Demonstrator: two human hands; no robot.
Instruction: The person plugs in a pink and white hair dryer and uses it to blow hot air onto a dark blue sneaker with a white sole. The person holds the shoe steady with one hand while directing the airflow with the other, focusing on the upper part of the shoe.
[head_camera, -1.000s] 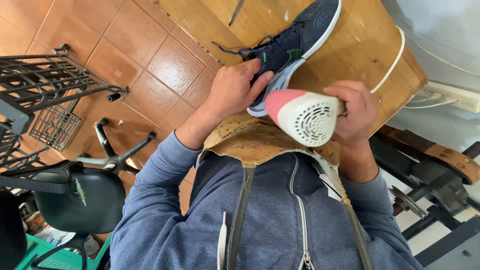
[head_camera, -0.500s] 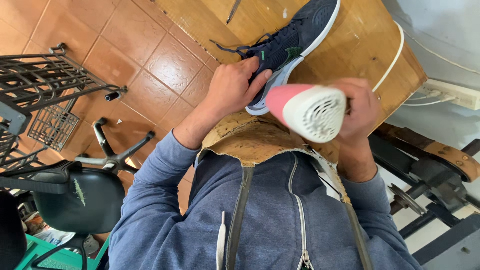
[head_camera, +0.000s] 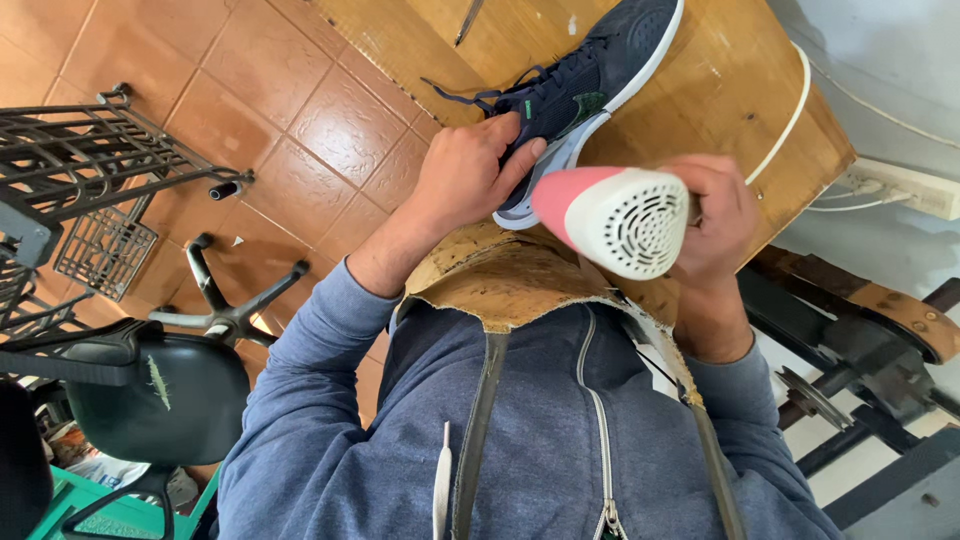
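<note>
- Two hands share the work: the left hand (head_camera: 470, 180) has its grip closed over the heel of the dark navy mesh sneaker with white sole (head_camera: 590, 85), which lies on the wooden table (head_camera: 740, 90).
- The right hand (head_camera: 715, 215) has its grip closed on the pink and white hair dryer with perforated rear grille (head_camera: 615, 220).
- Keep the nozzle aimed at the heel, clear of the left fingers; steady the sneaker flat.
- Containers: the black wire rack (head_camera: 90, 190) stands on the tiled floor; its contents cannot be told.
</note>
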